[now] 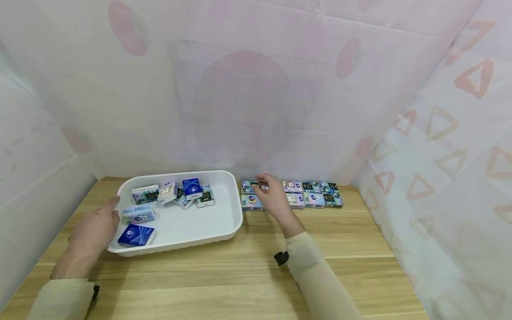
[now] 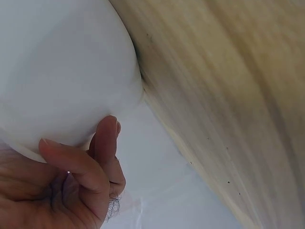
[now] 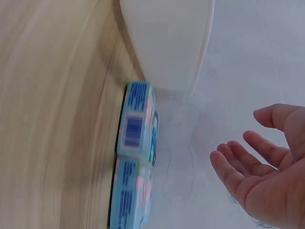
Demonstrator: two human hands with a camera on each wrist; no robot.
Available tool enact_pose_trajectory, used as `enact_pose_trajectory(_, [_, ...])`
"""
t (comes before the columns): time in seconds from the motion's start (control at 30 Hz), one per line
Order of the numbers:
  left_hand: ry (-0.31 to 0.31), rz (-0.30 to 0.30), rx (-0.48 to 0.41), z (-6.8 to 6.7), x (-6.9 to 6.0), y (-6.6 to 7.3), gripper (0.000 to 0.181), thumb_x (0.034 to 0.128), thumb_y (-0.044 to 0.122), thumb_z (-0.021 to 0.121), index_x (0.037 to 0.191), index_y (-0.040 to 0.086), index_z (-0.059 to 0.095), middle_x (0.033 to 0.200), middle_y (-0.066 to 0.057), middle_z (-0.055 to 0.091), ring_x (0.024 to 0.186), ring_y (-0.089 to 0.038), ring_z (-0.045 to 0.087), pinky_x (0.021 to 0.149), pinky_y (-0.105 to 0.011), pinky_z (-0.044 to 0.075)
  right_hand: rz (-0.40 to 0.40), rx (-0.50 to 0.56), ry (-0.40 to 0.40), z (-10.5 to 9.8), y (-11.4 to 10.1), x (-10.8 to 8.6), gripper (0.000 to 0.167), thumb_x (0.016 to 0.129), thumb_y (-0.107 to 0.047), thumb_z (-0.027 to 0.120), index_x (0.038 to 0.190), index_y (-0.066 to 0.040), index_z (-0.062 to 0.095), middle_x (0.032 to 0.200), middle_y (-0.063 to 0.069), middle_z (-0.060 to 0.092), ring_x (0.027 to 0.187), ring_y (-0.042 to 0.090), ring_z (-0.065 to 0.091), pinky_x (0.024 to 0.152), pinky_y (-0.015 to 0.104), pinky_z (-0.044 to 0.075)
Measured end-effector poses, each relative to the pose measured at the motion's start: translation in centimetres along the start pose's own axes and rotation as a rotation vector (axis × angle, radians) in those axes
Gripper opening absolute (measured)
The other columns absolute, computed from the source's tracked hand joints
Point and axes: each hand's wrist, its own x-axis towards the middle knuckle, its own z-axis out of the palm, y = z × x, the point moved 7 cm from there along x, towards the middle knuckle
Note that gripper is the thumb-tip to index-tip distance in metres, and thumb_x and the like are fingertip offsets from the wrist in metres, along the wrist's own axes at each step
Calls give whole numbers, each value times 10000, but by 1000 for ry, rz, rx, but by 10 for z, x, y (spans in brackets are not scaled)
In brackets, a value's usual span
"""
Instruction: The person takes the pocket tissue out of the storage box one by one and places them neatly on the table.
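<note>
On the wood-grain worktop (image 1: 192, 284), small printed rectangular packs (image 1: 314, 200) lie in two nine-to-three-o'clock rows beneath the nearer right hand (image 1: 276, 198), empty and loosely bent; the white plastic tray (image 1: 192, 224), at nine o'clock, is gripped by the left hand (image 1: 94, 226).

Soft light, faint shadows on table (image 1: 200, 284), packets (image 3: 132, 126) blurred in right-wrist view

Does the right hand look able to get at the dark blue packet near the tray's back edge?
Probably yes: the right hand looks empty and nothing covers the dark blue packet, though the tray's side wall stands between.
</note>
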Motion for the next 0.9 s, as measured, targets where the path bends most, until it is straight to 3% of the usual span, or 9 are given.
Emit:
enact_pose_trajectory(0.1, [-14,19,-3,-1,6,-1,631,1226,129,491,1790,-55,276,1606,-540,467,1301,-727,626,1010,-831,580,2,12,-28,15,-8,3,465,1163,-152,725,1575,53,661,1632,270,676,1494,449,694,1202,526,637])
enact_pose_trajectory(0.27, [-85,105,-14,-6,15,-2,669,1204,102,538,1776,-102,258,1581,-567,468,1220,-682,668,940,-773,617,-10,4,-65,39,-19,9,463,1168,-153,713,1581,49,658,1621,266,677,1486,441,700,1185,508,650])
enact_pose_trajectory(0.47, [-222,213,-50,-12,14,3,690,1169,40,583,1707,-192,218,1258,-546,629,859,-367,731,691,-477,630,-38,-28,-89,59,-30,12,405,1170,-140,720,1547,7,701,1607,235,698,1469,415,714,1205,501,636])
enact_pose_trajectory(0.57, [-304,240,-130,-12,10,5,708,1159,-3,590,1672,-232,160,1162,-496,632,810,-284,744,647,-447,648,-36,-36,-106,68,-35,13,404,1171,-145,725,1548,1,703,1615,229,692,1480,417,710,1216,513,627])
enact_pose_trajectory(0.63, [-326,253,-158,-12,11,5,713,1164,2,588,1662,-238,138,1162,-486,633,807,-267,749,650,-451,656,-28,-32,-118,75,-36,15,405,1173,-145,723,1551,0,701,1615,229,691,1489,419,707,1219,518,625])
enact_pose_trajectory(0.73, [-302,254,-189,-13,21,2,703,1199,54,538,1684,-222,110,1245,-547,624,828,-296,792,657,-459,670,-17,-6,-143,87,-39,18,401,1173,-132,718,1553,-3,699,1618,229,690,1503,431,696,1229,526,617])
enact_pose_trajectory(0.9, [-178,254,-109,-10,47,-7,770,1212,127,535,1773,-175,103,1420,-583,582,943,-437,813,743,-565,684,-18,7,-169,107,-44,24,399,1163,-120,727,1543,-2,705,1605,211,713,1492,422,712,1206,446,636])
